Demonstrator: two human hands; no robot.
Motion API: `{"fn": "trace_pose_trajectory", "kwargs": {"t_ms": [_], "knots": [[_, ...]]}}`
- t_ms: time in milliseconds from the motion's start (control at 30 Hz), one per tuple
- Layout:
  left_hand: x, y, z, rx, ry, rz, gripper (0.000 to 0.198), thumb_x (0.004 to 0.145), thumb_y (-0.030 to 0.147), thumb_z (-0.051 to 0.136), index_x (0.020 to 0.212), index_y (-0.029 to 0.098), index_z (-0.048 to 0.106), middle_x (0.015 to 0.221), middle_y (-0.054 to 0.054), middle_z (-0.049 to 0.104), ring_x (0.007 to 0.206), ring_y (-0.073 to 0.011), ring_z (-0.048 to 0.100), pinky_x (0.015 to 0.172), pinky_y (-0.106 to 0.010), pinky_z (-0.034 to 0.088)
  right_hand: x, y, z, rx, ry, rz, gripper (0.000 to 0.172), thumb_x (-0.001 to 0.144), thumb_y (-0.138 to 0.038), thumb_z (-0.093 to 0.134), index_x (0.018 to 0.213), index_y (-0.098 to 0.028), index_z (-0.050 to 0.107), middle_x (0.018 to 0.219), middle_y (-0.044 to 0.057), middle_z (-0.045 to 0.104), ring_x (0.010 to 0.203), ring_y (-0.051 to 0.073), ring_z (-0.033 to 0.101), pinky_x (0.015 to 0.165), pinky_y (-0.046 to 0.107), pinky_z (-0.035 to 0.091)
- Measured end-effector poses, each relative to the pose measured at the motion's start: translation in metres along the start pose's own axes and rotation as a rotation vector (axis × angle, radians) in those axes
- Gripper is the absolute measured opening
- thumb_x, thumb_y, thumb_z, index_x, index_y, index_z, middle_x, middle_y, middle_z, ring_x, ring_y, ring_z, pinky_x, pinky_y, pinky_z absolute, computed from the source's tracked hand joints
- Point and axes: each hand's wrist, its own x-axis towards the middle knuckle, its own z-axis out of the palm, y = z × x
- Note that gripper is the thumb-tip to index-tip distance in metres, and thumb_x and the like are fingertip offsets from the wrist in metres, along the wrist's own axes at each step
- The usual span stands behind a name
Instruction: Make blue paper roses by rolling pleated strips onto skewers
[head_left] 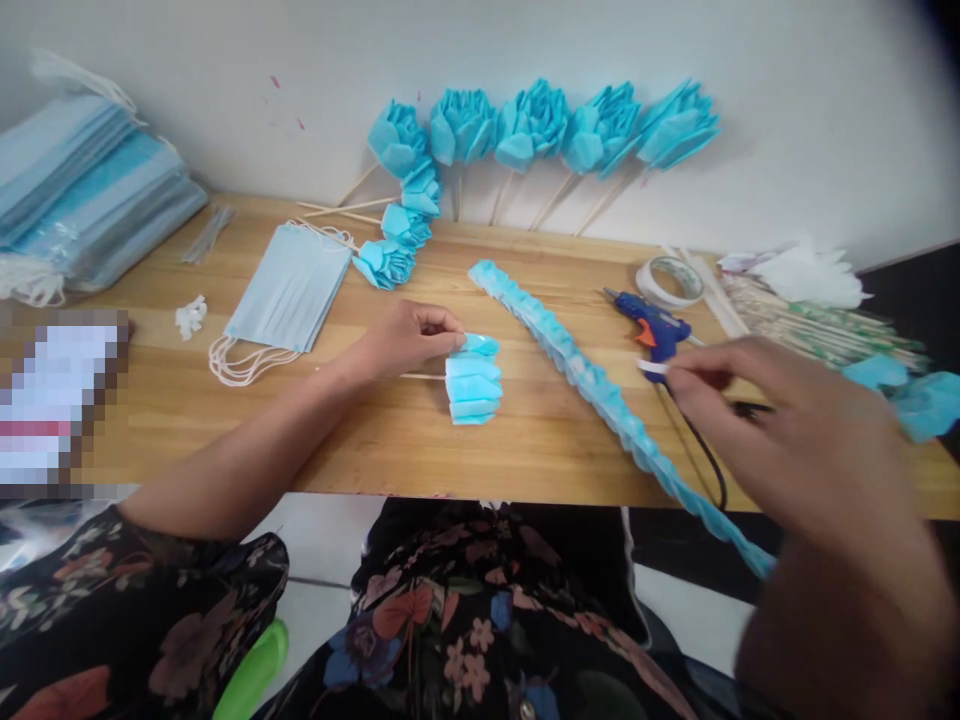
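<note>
My left hand (409,340) pinches the upper edge of a short blue pleated piece (474,385), which lies on the table with a thin wooden stick running out to its left. In my right hand (765,415) a small white strip (651,368) sticks out between thumb and forefinger, in front of the glue gun's handle. A long pleated blue strip (574,370) stretches diagonally between my hands and hangs over the front edge. The blue glue gun (660,325) with its orange trigger lies just beyond my right fingers. Behind it is a roll of white tape (670,281).
Several blue flowers on sticks (532,125) lean against the wall. Face masks (289,285) lie at left, beside a bagged mask stack (97,190). A pixelated device (56,400) occupies the left edge. Wooden sticks (817,320) and blue petals (926,400) lie at right.
</note>
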Motion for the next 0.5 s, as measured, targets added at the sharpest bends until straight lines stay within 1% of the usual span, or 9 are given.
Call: {"fn": "trace_pose_trajectory", "kwargs": {"t_ms": [33, 100, 167, 233, 267, 333, 400, 467, 500], "knots": [[0.0, -0.001, 0.0, 0.009, 0.006, -0.001, 0.03, 0.073, 0.045, 0.073, 0.076, 0.016, 0.07, 0.073, -0.001, 0.068, 0.069, -0.0128, 0.058, 0.066, -0.025, 0.045, -0.009, 0.011, -0.012, -0.03, 0.02, 0.028, 0.007, 0.081, -0.035, 0.064, 0.079, -0.032, 0.07, 0.078, 0.005, 0.074, 0.073, 0.026, 0.068, 0.063, 0.04, 0.044], [0.0, -0.003, 0.001, 0.029, 0.03, -0.011, 0.03, 0.073, 0.047, 0.073, 0.076, 0.017, 0.069, 0.071, 0.0, 0.067, 0.068, -0.0128, 0.057, 0.064, -0.024, 0.044, -0.021, 0.026, -0.027, -0.108, 0.14, 0.144, 0.005, 0.078, -0.036, 0.067, 0.079, -0.033, 0.071, 0.077, 0.005, 0.075, 0.069, 0.025, 0.068, 0.059, 0.039, 0.042], [0.0, -0.003, 0.002, 0.046, 0.051, -0.04, 0.029, 0.072, 0.048, 0.074, 0.076, 0.019, 0.07, 0.068, 0.0, 0.066, 0.066, -0.0129, 0.057, 0.061, -0.023, 0.042, -0.019, 0.031, -0.03, -0.088, 0.149, 0.233, 0.003, 0.075, -0.03, 0.067, 0.074, -0.029, 0.07, 0.076, 0.005, 0.074, 0.074, 0.025, 0.069, 0.066, 0.039, 0.045], [0.0, -0.002, 0.002, 0.057, 0.054, -0.076, 0.028, 0.073, 0.048, 0.074, 0.076, 0.021, 0.071, 0.068, 0.0, 0.067, 0.065, -0.0136, 0.056, 0.06, -0.024, 0.042, -0.006, 0.026, -0.023, 0.06, 0.117, 0.206, 0.007, 0.079, -0.025, 0.064, 0.073, -0.024, 0.068, 0.077, 0.005, 0.074, 0.077, 0.021, 0.068, 0.075, 0.036, 0.047], [0.0, -0.002, 0.001, 0.076, 0.06, -0.088, 0.028, 0.074, 0.048, 0.073, 0.077, 0.021, 0.071, 0.07, -0.001, 0.068, 0.066, -0.0145, 0.057, 0.061, -0.025, 0.043, 0.003, 0.022, -0.018, 0.135, 0.117, 0.178, 0.01, 0.08, -0.023, 0.064, 0.071, -0.022, 0.067, 0.074, 0.004, 0.072, 0.074, 0.019, 0.065, 0.074, 0.034, 0.047], [-0.001, 0.001, -0.002, 0.146, 0.103, -0.072, 0.027, 0.077, 0.047, 0.072, 0.086, 0.021, 0.075, 0.083, -0.002, 0.073, 0.074, -0.0171, 0.059, 0.069, -0.029, 0.047, 0.02, 0.01, -0.008, 0.258, 0.117, 0.154, 0.011, 0.082, -0.018, 0.063, 0.072, -0.02, 0.068, 0.068, 0.001, 0.067, 0.066, 0.014, 0.058, 0.067, 0.03, 0.044], [-0.003, 0.007, -0.008, 0.268, 0.188, 0.002, 0.03, 0.082, 0.046, 0.069, 0.103, 0.025, 0.076, 0.098, 0.0, 0.075, 0.084, -0.0193, 0.06, 0.082, -0.033, 0.049, 0.032, -0.002, -0.004, 0.352, 0.112, 0.12, 0.011, 0.085, -0.017, 0.064, 0.074, -0.018, 0.068, 0.068, -0.001, 0.064, 0.066, 0.011, 0.054, 0.064, 0.026, 0.042], [-0.005, 0.016, -0.014, 0.405, 0.264, 0.104, 0.035, 0.087, 0.046, 0.065, 0.119, 0.033, 0.072, 0.105, 0.004, 0.074, 0.09, -0.0204, 0.058, 0.09, -0.036, 0.047, 0.038, -0.011, -0.007, 0.439, 0.128, 0.093, 0.012, 0.086, -0.017, 0.065, 0.075, -0.016, 0.068, 0.068, -0.003, 0.061, 0.066, 0.008, 0.052, 0.065, 0.024, 0.041], [-0.005, 0.024, -0.016, 0.452, 0.286, 0.155, 0.036, 0.089, 0.045, 0.064, 0.122, 0.036, 0.07, 0.105, 0.006, 0.073, 0.093, -0.0213, 0.058, 0.092, -0.036, 0.045, 0.039, -0.015, -0.01, 0.472, 0.145, 0.086, 0.012, 0.086, -0.016, 0.065, 0.075, -0.017, 0.068, 0.067, -0.004, 0.059, 0.066, 0.008, 0.051, 0.065, 0.024, 0.041]]}}
